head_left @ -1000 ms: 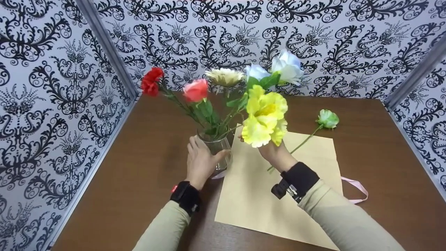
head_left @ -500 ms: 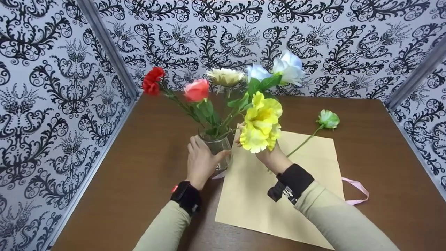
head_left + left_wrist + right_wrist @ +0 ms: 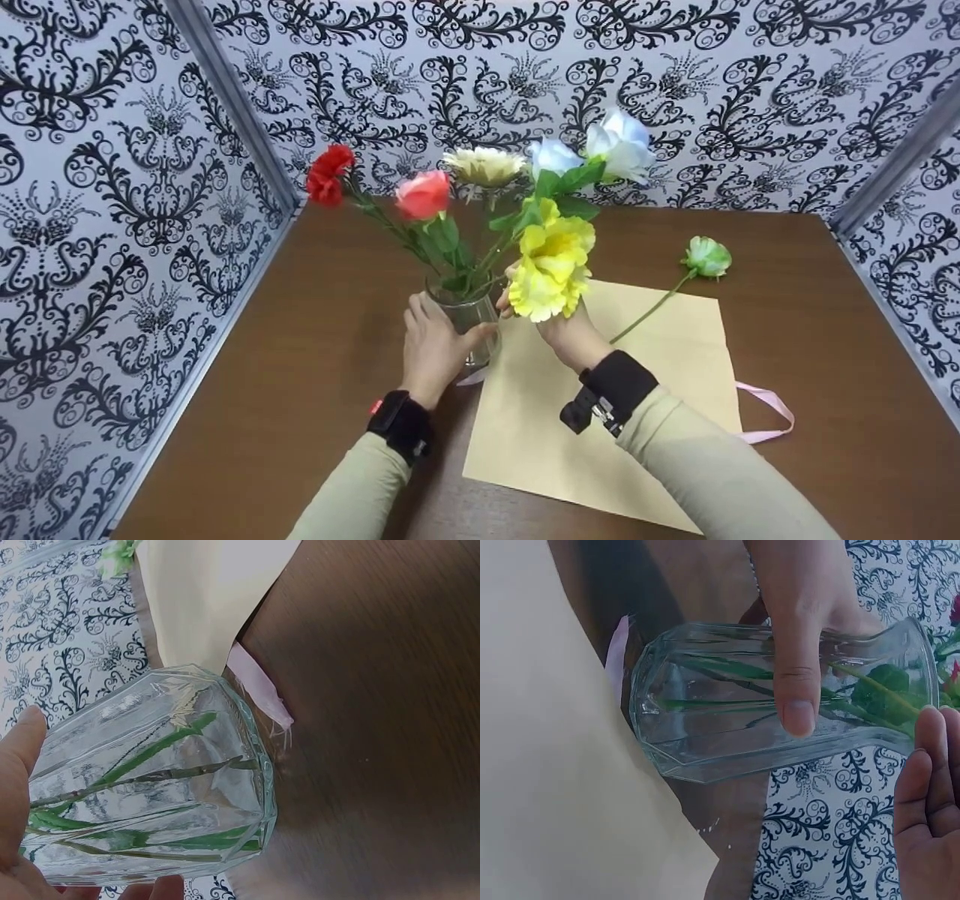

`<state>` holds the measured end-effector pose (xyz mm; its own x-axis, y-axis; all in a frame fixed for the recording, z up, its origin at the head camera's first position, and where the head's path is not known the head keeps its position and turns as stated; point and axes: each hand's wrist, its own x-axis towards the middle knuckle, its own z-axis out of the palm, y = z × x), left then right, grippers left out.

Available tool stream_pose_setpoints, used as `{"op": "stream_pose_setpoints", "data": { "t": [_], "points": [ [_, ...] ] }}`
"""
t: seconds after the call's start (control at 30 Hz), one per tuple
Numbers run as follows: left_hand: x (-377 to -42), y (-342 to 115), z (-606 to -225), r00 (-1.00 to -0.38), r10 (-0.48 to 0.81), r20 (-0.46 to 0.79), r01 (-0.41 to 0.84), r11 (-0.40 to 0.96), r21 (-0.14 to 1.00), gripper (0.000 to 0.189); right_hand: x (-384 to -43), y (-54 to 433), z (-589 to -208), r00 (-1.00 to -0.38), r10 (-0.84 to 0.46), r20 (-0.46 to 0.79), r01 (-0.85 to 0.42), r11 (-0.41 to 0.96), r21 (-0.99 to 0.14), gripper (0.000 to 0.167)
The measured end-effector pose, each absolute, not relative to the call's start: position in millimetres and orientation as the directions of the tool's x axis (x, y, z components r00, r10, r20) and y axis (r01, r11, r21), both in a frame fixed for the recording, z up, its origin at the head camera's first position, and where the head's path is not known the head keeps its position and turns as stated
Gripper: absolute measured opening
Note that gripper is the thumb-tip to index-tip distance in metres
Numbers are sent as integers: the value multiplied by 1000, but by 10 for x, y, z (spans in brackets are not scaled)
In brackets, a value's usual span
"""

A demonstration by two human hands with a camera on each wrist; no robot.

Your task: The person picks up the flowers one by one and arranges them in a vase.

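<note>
My left hand [image 3: 435,345] grips a clear glass vase [image 3: 150,795] round its side, thumb across the front in the right wrist view. Stems with leaves show inside the glass. Above the rim stand a red carnation [image 3: 328,175], a pink-red rose [image 3: 423,195], a cream daisy-like flower [image 3: 486,165] and pale blue blooms [image 3: 619,146]. My right hand [image 3: 566,334] is at the vase's mouth, holding a ruffled yellow flower [image 3: 551,262] by its stem. The bloom covers part of this hand, and its grip on the stem is mostly hidden. Right fingertips [image 3: 930,720] are right at the rim.
A sheet of tan paper [image 3: 555,442] lies right of the vase. Across its far right part lies a green flower [image 3: 707,257] on a long stem. Pink ribbon [image 3: 772,409] pokes out from under the paper. Patterned panels [image 3: 487,82] wall the brown table [image 3: 330,315].
My right hand has moved left toward the vase, bringing the yellow flower closer to the other stems and a little lower. The left hand and vase have stayed in place.
</note>
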<state>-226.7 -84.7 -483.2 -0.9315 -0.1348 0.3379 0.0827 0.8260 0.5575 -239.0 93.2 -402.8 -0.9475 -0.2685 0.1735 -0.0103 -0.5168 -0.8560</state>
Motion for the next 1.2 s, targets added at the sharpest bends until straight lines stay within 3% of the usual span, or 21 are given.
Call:
{"op": "stream_pose_setpoints", "data": {
  "t": [0.2,0.4,0.6,0.93,1.2],
  "points": [
    [-2274,-842,-4844,-932,-142,333,79,817,571,103,-2420,940,-4041,-970,-206,130,-69,-280,-957,11],
    [-2274,-843,-4847,-931,-136,338,86,819,567,100,-2465,965,-4063,-966,-210,150,-130,-104,-986,23],
    [-2276,-846,-4835,-935,-143,326,77,813,578,100,-2506,969,-4066,-965,-218,147,-131,-89,-987,34],
    [-2283,-850,-4829,-934,-144,327,77,814,576,103,-2505,1036,-4168,-975,-211,72,-35,-173,-984,30],
    [-2282,-853,-4829,-930,-135,343,91,817,569,101,-2517,1268,-4390,-947,-319,-45,55,-21,-998,8]
  ]
}}
